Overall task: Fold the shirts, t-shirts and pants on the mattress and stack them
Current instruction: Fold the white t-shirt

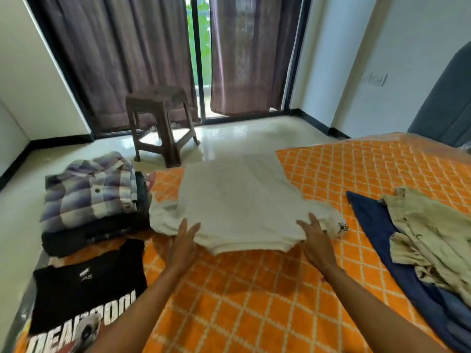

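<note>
White t-shirt (237, 205) lies mid-mattress (254, 289), long axis running away from the person, near hem between both hands. Left hand (182, 247) and right hand (317, 244), fingers straight, holding nothing, touch its corners, equally near. One folded stack (94, 200) left; one unfolded heap (420, 240) right.

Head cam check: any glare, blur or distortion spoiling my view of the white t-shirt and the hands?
Head view: daylight glare on the floor, none on the white t-shirt; left hand and right hand slightly soft; wide-angle bending at the edges; soft arm shadows on the mattress.
</note>
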The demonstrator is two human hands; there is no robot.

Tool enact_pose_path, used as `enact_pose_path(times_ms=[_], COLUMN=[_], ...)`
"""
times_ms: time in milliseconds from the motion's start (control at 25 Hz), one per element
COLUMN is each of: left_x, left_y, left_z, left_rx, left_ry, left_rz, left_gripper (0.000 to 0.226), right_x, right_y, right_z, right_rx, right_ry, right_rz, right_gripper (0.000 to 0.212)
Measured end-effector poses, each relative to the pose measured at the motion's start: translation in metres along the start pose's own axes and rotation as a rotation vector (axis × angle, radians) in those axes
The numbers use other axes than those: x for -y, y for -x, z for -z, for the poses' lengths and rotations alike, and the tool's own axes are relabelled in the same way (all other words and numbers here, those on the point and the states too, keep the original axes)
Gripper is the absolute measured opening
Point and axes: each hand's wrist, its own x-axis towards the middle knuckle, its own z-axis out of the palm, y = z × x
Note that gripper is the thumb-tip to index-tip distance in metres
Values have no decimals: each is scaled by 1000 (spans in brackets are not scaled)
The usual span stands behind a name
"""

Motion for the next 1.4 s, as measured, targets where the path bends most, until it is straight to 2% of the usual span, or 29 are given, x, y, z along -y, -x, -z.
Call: enact_pose_path(times_ms=[160, 320, 400, 440, 480, 520, 560, 600, 680, 720, 840, 1040, 1120, 1200, 1240, 1280, 1360, 1400], left_x=[13, 2, -14, -23, -32, -33, -36, -41, -33, -36, -48, -61, -66, -72, -69, -62, -34, -17], left_y=[77, 124, 141, 147, 151, 154, 158, 159, 157, 160, 171, 187, 190, 189, 184, 177, 161, 154], left_z=[-53, -79, -77, -74, -68, -65, -63, -61, -59, -57, -61, -80, -82, -72, -63, -54, -33, -25], left_rx=[274, 299, 411, 441, 386, 327, 386, 404, 451, 498, 793, 1019, 1186, 1312, 1276, 1130, 583, 304], left_ry=[-368, -550, -678, -747, -770, -734, -766, -805, -746, -672, -679, -602, -565, -417, -280, -137, -17, -81], left_rz=[178, 272, 284, 259, 155, -16, -137, -248, -423, -409, -296, -299, -206, -14, 77, 119, 151, 187], left_gripper=[65, 69, 60, 54, 48, 42, 35, 26, 20, 22, 26, 18, 15, 9, 10, 10, 12, 16], right_x=[-44, -67, -66, -66, -62, -57, -51, -45, -40, -44, -54, -44, -36, -28, -20, -11, 11, 27], right_y=[66, 124, 142, 146, 146, 144, 140, 137, 135, 134, 135, 156, 158, 152, 147, 143, 134, 133], right_z=[-45, -64, -67, -65, -63, -59, -52, -45, -34, -32, -30, -18, -15, -13, -14, -14, -27, -38], right_rx=[133, 253, 126, 73, 23, 20, 56, 166, 480, 606, 838, 1145, 1331, 1470, 1427, 1264, 779, 605], right_ry=[296, 520, 534, 556, 600, 624, 643, 623, 595, 599, 565, 579, 595, 629, 641, 631, 461, 312], right_rz=[-2, -123, -71, 1, 100, 219, 334, 415, 386, 380, 255, 120, -48, -229, -235, -159, 73, 143], right_gripper=[63, 62, 54, 48, 43, 39, 34, 28, 15, 16, 19, 13, 21, 26, 20, 15, 13, 20])
